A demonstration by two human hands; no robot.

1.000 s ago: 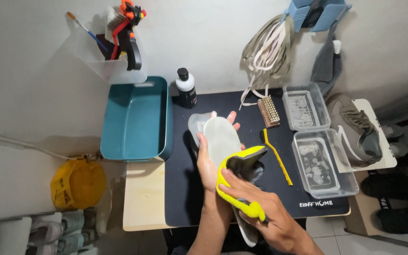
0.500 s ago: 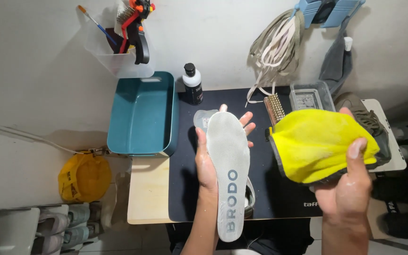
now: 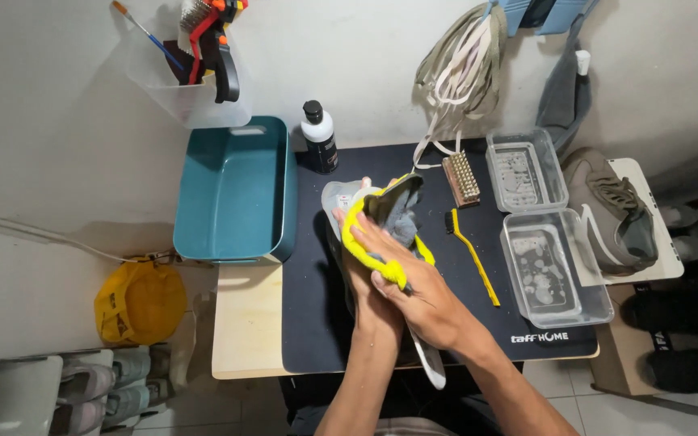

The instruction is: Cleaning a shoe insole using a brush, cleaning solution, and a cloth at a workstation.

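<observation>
Over the dark mat (image 3: pixel 317 323), the pale insole (image 3: pixel 434 367) runs from twelve o'clock to six, gripped from beneath by the left hand (image 3: pixel 369 295), while the right hand (image 3: pixel 414 282) presses a yellow cloth (image 3: pixel 385 222) on top.

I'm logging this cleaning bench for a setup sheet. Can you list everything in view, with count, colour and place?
Insole: 1, pale grey, in left hand
Cloth: 1, yellow and grey, pressed on insole
Basin: 1, teal, left of mat
Mat: 1, black, on table
Bottle: 1, black, white shoulder, mat's back edge
Brushes: wooden, yellow-handled, on mat
Clear trays: 2, right
Shoe: 1, olive, far right
Laces: pale bundle, wall
Left hand: under insole
Right hand: on cloth
</observation>
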